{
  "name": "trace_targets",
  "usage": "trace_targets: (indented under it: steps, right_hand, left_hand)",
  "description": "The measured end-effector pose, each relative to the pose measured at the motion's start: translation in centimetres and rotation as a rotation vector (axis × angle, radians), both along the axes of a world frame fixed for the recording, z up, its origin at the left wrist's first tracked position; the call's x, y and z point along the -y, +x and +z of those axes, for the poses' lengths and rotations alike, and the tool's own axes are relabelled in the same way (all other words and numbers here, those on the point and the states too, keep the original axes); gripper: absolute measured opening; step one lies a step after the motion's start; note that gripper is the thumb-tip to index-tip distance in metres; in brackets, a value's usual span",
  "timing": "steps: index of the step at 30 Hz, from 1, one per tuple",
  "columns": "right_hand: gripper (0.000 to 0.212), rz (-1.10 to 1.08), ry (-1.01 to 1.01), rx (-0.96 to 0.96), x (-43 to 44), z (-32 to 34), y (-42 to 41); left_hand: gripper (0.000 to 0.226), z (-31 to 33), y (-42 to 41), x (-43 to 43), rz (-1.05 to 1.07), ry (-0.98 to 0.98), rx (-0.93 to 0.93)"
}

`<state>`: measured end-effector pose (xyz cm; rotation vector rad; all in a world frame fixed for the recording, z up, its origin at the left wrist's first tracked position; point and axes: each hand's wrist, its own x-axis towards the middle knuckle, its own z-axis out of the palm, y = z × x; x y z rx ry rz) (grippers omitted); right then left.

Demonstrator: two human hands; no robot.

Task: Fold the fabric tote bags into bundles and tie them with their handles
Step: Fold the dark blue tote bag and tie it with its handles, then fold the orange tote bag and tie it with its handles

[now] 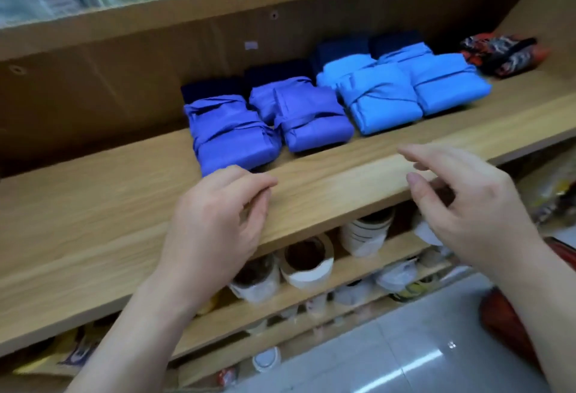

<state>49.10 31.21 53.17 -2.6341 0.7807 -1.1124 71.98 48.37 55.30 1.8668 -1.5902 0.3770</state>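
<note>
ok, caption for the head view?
Left hand and right hand, empty, at the shelf edge facing tied purple bundles and blue bundles.

a: carrier?
b: light wooden shelf point(93, 205), long board, brown back panel behind.
a: lying on it?
b: fabric bundles wrapped with own handles, all on the right half. front purple bundle point(230, 140) closest to the edge. second purple bundle point(314, 121) just beside, on the right.
a: further right?
b: front light blue bundles point(380, 102), two side by side, pressed together.
a: behind those?
b: third purple bundle point(261, 96), rear light blue bundles point(343, 69) half hidden, navy bundles point(212, 88) in a row at the very back.
a: far end?
b: red-and-black patterned bundle point(505, 54), set apart from the blues, near the side wall.
</note>
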Motion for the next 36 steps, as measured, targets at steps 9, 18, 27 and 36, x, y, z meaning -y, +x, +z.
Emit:
trace_targets:
  steps: [9,18,27,36]
  right_hand:
    - [0.025,-0.375,0.150,-0.237,-5.5,-5.0,-10.4]
    - [0.028,-0.776,0.583,-0.315,-9.7,-12.1,-24.8]
    - [0.037,-1.077,0.900,-0.032,-7.9,-18.6,-40.9]
    - [0.037,-1.267,1.149,0.311,-1.7,-23.5,-50.9]
  left_hand:
    - [0.023,-3.4,-4.6,0.4,-0.502,0.233,0.167]
    - [0.037,-13.5,-13.3,6.0,-0.678,0.589,0.037]
    - [0.021,-21.1,-26.8,15.2,-0.546,0.816,-0.241]
    - [0.021,-25.2,-40.2,25.5,-0.518,0.894,-0.413]
